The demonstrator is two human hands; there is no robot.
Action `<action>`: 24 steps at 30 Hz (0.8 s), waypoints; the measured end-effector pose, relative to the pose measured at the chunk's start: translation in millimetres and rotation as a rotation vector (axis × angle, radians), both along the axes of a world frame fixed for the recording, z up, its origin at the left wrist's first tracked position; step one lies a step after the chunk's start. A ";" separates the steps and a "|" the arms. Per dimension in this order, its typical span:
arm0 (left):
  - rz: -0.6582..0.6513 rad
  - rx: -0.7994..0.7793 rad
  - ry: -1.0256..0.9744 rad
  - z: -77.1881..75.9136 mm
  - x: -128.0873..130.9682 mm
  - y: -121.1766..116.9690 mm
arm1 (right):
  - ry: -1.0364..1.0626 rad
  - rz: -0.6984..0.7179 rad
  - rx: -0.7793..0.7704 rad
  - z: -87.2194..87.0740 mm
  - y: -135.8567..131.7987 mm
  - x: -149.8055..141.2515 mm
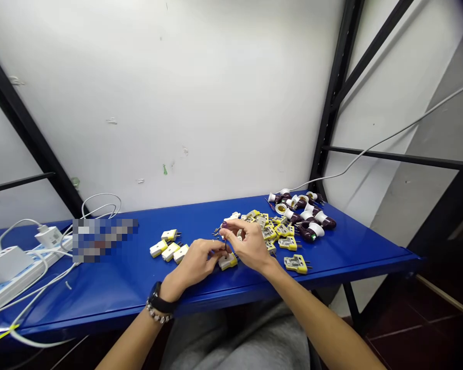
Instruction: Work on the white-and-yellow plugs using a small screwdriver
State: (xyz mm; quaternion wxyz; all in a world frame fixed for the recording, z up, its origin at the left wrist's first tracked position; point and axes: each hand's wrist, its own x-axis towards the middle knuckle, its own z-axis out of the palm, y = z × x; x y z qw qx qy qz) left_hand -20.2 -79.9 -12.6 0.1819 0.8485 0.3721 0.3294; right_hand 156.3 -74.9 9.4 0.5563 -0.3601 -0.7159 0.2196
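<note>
Your right hand (247, 244) pinches a small dark part (224, 225) between its fingertips. Your left hand (193, 264) is half-curled just beside it, and what it grips is hidden. Below them, a yellow-and-white plug (227, 262) lies on the blue metal table (111, 288), near a heap of yellow plugs (272, 231).

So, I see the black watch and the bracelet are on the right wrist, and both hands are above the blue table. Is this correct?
Not correct: the black watch and the bracelet are on the wrist of the left hand, not the right, as the head view shows. The rest stands: the left hand and right hand are above the blue table.
</note>
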 end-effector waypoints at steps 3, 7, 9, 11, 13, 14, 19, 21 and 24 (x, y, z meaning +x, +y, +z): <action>-0.004 0.001 0.004 0.8 0.5 -0.9 | -0.018 -0.037 0.036 0.8 -0.6 -0.3; 0.015 0.006 0.029 3.6 1.1 -3.4 | 0.040 -0.038 0.026 -1.8 -1.4 -3.9; 0.027 0.013 0.031 5.0 0.3 -4.6 | 0.110 -0.026 0.017 -2.7 -3.4 -3.4; 0.041 0.030 0.036 5.5 -1.1 -5.6 | 0.193 -0.040 0.052 -0.5 -7.1 2.6; 0.057 0.048 0.089 5.0 -3.1 -6.6 | 0.252 -0.114 0.131 5.4 -11.0 16.1; 0.067 0.054 0.132 4.5 -4.3 -7.2 | 0.257 -0.167 0.167 9.3 -12.3 25.5; 0.156 0.125 0.287 6.1 -23.1 -11.4 | -0.147 -0.323 0.175 21.9 -5.1 86.4; 0.224 0.190 0.291 10.2 -41.2 -11.8 | -0.353 -0.392 0.106 19.3 1.5 108.2; 0.455 0.263 0.268 16.1 -77.2 -8.5 | -0.635 -0.444 -0.002 10.9 9.2 128.9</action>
